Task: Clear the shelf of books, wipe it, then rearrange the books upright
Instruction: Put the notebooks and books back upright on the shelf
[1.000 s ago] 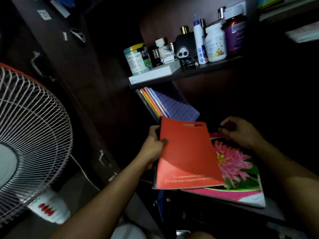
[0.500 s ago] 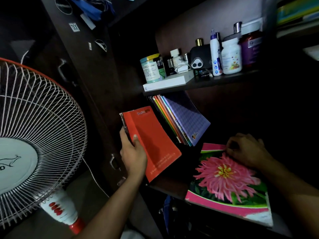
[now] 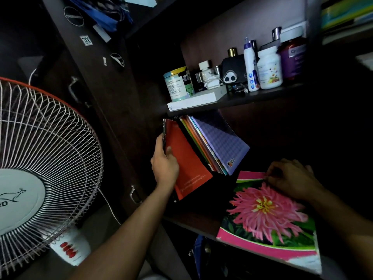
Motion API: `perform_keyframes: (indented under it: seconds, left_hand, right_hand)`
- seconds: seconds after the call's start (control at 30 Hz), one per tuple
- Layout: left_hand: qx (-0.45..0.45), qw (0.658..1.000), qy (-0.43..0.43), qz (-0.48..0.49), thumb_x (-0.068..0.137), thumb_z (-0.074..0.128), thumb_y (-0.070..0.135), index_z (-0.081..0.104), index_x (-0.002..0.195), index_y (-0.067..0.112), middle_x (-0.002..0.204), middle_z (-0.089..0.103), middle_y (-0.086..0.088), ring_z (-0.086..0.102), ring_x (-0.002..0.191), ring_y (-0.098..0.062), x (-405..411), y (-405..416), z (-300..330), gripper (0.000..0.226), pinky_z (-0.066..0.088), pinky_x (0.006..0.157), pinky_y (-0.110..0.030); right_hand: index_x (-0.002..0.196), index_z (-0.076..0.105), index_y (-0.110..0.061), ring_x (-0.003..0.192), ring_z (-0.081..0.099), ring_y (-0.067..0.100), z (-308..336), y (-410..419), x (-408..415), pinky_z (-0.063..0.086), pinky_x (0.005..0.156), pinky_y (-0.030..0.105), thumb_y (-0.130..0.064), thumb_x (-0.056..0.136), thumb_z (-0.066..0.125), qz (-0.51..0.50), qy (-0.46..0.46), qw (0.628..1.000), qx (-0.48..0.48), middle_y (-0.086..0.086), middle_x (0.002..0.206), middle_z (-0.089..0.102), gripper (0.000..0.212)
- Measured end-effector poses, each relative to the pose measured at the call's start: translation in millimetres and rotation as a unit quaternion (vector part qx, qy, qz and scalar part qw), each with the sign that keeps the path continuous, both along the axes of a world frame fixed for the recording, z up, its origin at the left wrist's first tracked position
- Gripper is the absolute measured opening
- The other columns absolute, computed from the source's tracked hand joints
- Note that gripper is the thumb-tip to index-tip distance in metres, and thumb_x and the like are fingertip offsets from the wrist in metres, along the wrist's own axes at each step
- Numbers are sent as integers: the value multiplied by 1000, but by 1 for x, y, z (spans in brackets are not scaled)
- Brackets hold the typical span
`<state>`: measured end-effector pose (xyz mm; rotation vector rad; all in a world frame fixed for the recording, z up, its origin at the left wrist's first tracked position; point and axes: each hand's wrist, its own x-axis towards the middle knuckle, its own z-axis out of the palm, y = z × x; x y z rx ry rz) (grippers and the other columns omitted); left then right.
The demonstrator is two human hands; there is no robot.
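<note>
Left hand (image 3: 164,162), forearm extended up from the lower centre of the view, wrist straight; thumb laid across a cover, fingers curled behind the spine, gripping a thin orange-red softcover notebook (image 3: 186,160) held upright. Right hand (image 3: 290,178), forearm entering from the lower right, palm down, fingers bent, fingertips at the far edge of a flat pink flower-print book (image 3: 264,217).

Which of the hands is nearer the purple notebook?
Left. The left hand grips the red book beside the purple notebook; the right hand rests lower right on the flower book.
</note>
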<state>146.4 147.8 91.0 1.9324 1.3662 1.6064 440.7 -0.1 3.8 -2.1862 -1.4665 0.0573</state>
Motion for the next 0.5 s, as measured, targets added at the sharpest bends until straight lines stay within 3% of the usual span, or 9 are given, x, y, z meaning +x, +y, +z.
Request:
perform_keyframes:
  seconds: [0.2, 0.33, 0.43, 0.5]
  left_hand:
    - [74, 997, -28, -26, 106, 47, 35, 41, 147, 35, 127, 65, 5, 65, 112, -15, -4, 12, -30, 41, 53, 96, -36]
    - [-26, 994, -51, -95, 97, 64, 40, 34, 151, 37, 128, 59, 16, 59, 111, 2, -8, 8, -38, 62, 46, 91, -15]
    - [-108, 992, 23, -68, 99, 61, 37, 38, 151, 34, 132, 62, 9, 60, 120, -18, -25, 9, -76, 56, 47, 103, -34]
    - [-151, 987, 18, -59, 103, 54, 36, 39, 150, 40, 135, 63, 6, 58, 124, -24, -32, 12, -92, 50, 46, 106, -45]
  right_hand:
    - [125, 57, -39, 128, 49, 18, -3, 4, 3, 33, 106, 42, -57, 87, 64, 13, 3, 1000, 9, -10, 133, 59, 43]
    - [131, 57, -38, 127, 50, 19, -1, 4, 2, 37, 105, 41, -65, 85, 59, 25, -6, 1000, -6, -11, 134, 59, 53]
    - [132, 56, -39, 129, 48, 18, 3, 2, -2, 36, 106, 41, -68, 85, 55, 15, -18, 999, -32, -11, 136, 56, 56]
    - [134, 54, -40, 131, 46, 18, 2, 2, -5, 36, 105, 41, -76, 80, 48, 9, -31, 998, -56, -11, 137, 53, 65]
